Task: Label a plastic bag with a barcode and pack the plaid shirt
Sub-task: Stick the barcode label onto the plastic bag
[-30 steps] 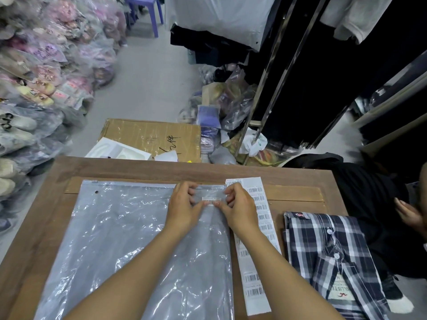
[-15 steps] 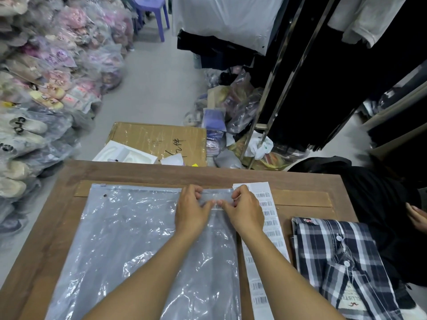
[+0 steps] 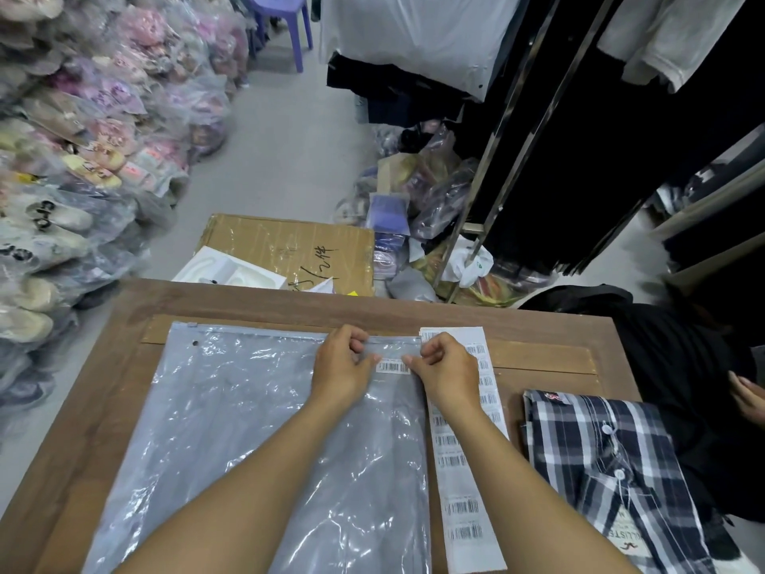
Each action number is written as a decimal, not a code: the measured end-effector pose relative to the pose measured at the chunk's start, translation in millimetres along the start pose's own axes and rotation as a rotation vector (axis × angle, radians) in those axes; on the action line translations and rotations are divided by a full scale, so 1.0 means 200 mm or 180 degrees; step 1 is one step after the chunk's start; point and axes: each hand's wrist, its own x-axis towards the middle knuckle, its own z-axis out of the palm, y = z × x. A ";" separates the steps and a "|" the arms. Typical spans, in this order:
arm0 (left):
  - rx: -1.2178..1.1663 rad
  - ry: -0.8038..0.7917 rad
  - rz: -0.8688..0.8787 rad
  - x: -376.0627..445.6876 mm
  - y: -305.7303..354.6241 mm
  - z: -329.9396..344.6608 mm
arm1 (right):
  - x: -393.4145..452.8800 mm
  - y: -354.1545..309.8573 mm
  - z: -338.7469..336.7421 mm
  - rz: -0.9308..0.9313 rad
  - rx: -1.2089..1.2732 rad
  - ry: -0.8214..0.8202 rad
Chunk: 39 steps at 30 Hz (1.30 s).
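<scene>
1. The plastic bag [image 3: 232, 428] lies flat on the wooden table [image 3: 103, 391], its zip edge away from the person, and it covers most of the tabletop.
2. A small barcode label [image 3: 393, 367] sits on the bag near its far right corner, just below the zip strip.
3. The left hand [image 3: 339, 366] rests on the bag just left of the label, fingers curled, thumb tip pressing at the label's left end.
4. The right hand [image 3: 445, 372] rests at the bag's right edge, fingers curled, thumb and forefinger tips down at the label's right end. Neither hand grips anything; both press down.
5. A long strip of barcode stickers [image 3: 463, 470] lies along the bag's right edge, just beside it, running from the far end of the table toward the person. The right wrist crosses over it.
6. The plaid shirt [image 3: 612, 482] lies folded to the right of the strip, well apart from the bag, buttons up, with a paper tag [image 3: 631, 540] at its near end.
7. Beyond the bag's far edge, off the table, a flattened cardboard box [image 3: 289, 250] with handwriting lies on the floor.
8. Left of the bag, off the table, bagged slippers [image 3: 82, 159] are heaped high.
9. Far right of the bag, past the shirt, another person's hand [image 3: 749, 395] shows at the edge, against dark cloth.
</scene>
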 end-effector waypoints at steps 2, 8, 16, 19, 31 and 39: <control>0.0076 -0.0107 0.0073 -0.01 0.02 -0.03 | -0.03 0.01 0.00 -0.0303 -0.0325 0.0067; 0.1110 0.0116 0.0610 -0.19 0.00 -0.26 | -0.07 -0.13 -0.04 -0.1223 -0.1231 0.0180; 0.2118 0.0033 -0.0428 -0.32 -0.17 -0.36 | -0.01 -0.43 0.29 -0.1672 -0.1852 -0.0974; 0.1884 -0.0065 -0.0566 -0.31 -0.17 -0.35 | -0.01 -0.46 0.34 -0.1592 -0.2053 -0.1025; 0.1216 -0.0474 -0.0122 -0.03 -0.07 -0.39 | -0.01 -0.44 0.13 -0.0762 -0.1340 -0.1246; 0.1595 -0.0666 -0.0036 -0.02 0.11 -0.32 | -0.26 -0.33 0.15 0.0173 -0.0020 -0.2276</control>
